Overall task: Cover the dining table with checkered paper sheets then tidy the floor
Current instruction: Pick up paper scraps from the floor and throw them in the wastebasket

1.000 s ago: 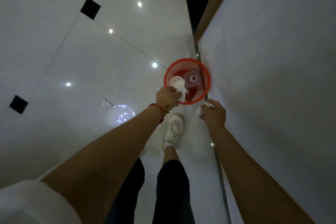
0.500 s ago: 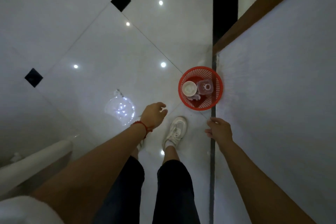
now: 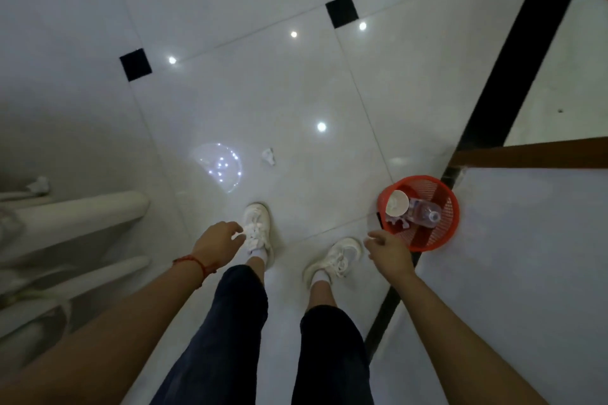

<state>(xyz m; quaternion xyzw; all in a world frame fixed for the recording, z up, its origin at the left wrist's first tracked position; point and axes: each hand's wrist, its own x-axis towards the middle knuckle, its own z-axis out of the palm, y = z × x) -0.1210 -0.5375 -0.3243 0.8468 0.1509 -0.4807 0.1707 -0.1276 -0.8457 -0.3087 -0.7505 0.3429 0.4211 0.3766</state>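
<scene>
Red basket (image 3: 437, 233) near right, ready for litter | your left hand (image 3: 218, 245), right hand (image 3: 388, 251) loose, empty | crumpled paper (image 3: 268, 156) waits farther out

Cup (image 3: 397, 203) and bottle (image 3: 424, 212) — in basket (image 3: 444, 230)

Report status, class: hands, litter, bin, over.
Left hand open, right hand open, both hold nothing. Crumpled paper on floor. Red basket holds cup and bottle. Nothing blocking.

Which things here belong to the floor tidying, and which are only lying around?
Job: crumpled paper on the floor; red basket holding a cup and bottle; left hand; right hand.
Lying about: pale rails; shoes.
</scene>
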